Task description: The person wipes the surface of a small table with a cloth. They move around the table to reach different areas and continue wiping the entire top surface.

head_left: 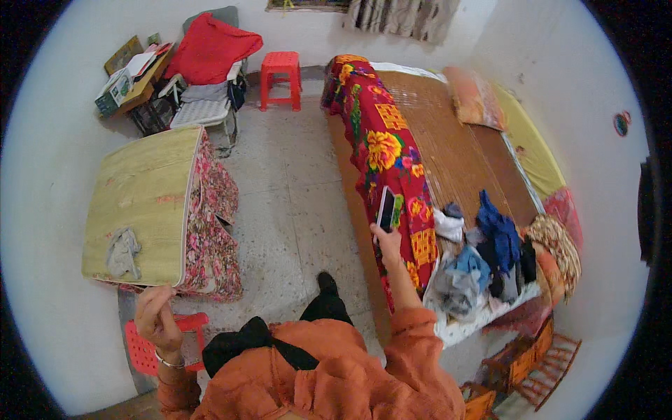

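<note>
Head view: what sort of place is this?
Most likely a home bedroom: a bed with a floral red cover, a pillow, and a heap of clothes at its near end.

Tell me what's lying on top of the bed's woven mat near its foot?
A heap of clothes, blue, grey and white, covers the mat there. Whatever lies beneath the heap is hidden.

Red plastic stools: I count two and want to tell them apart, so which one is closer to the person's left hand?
The red stool at the lower left, right below the left hand. The other red stool stands far off by the back wall.
</note>
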A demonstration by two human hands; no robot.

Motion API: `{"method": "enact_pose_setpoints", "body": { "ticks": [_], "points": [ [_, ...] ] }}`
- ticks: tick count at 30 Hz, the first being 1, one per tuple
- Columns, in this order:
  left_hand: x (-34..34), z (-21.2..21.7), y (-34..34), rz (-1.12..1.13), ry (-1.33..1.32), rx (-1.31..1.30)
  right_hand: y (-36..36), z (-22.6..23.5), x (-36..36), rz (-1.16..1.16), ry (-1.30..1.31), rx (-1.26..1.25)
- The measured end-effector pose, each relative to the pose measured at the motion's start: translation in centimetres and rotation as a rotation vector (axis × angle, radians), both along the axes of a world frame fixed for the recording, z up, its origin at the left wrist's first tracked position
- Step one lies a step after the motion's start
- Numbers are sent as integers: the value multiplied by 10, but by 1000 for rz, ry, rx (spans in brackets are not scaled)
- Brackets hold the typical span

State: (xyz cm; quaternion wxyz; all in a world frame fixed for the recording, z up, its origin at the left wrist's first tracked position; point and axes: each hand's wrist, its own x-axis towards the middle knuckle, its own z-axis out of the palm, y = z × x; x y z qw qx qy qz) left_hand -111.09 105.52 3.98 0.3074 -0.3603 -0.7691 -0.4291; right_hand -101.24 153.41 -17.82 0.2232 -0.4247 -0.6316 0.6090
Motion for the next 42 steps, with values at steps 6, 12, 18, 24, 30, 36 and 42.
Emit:
{"method": "enact_pose_setpoints", "body": {
  "ticks": [6, 12, 18, 24, 30, 36, 42],
  "points": [
    [-27, -11, 63, 215, -271, 84, 188, -5, -164, -56, -125, 499],
    [-33, -6, 92, 440, -242, -34, 283, 6, -271, -158, -669, 887],
    [-27, -22, 109, 575, -352, 23, 326, -35, -296, -70, -599, 974],
    [-16, -42, 106, 668, -405, 17, 283, -58, -280, -254, -341, 1292],
    [-4, -32, 81, 746, -400, 36, 154, -55, -237, 147, -94, 1409],
    [55, -37, 24, 841, -400, 70, -28, -199, -140, 760, 167, 928],
    [143, -46, -65, 994, -400, 171, -159, -164, -135, 1140, 250, 945]
  ]
}}
